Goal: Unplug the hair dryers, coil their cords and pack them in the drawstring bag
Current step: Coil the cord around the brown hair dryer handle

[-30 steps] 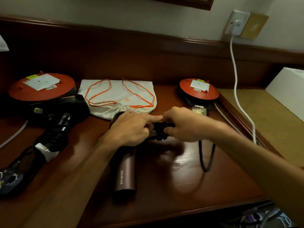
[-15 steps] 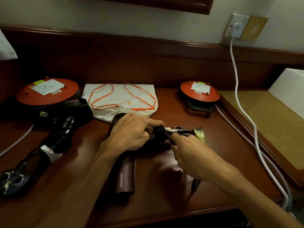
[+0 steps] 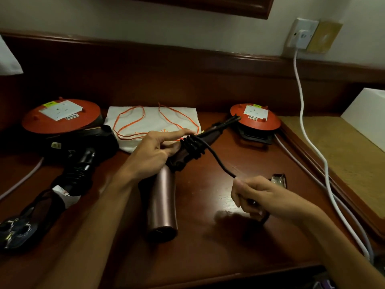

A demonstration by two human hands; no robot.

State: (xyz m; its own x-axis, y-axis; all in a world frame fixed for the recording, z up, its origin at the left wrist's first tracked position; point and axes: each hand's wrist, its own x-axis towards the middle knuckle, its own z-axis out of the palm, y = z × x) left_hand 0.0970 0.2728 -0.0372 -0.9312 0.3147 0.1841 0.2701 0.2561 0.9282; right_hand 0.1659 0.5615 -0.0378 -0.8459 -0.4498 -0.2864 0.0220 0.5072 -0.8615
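Note:
A rose-gold hair dryer [image 3: 163, 201] lies at the middle of the desk, barrel towards me. My left hand [image 3: 154, 152] holds its dark handle, index finger stretched over several turns of black cord [image 3: 192, 146] wound round the handle. My right hand [image 3: 257, 193] pinches the loose stretch of cord, pulled taut from the coil; the plug [image 3: 279, 180] lies just behind it. A black hair dryer [image 3: 80, 165] with its cord wound on lies at the left, its plug [image 3: 17, 231] near the front edge. The white drawstring bag [image 3: 152, 124] with orange strings lies flat at the back.
Two orange extension reels stand at the back, one left [image 3: 60, 116], one right [image 3: 255, 119]. A white cable [image 3: 302, 105] runs from the wall socket [image 3: 302, 34] down the desk's right edge. A white box [image 3: 366, 113] sits on the lower tan surface at the right.
My right hand has drawn back from the handle towards me and to the right, pulling the cord taut. The plug has come down onto the desk behind it. My left index finger has straightened.

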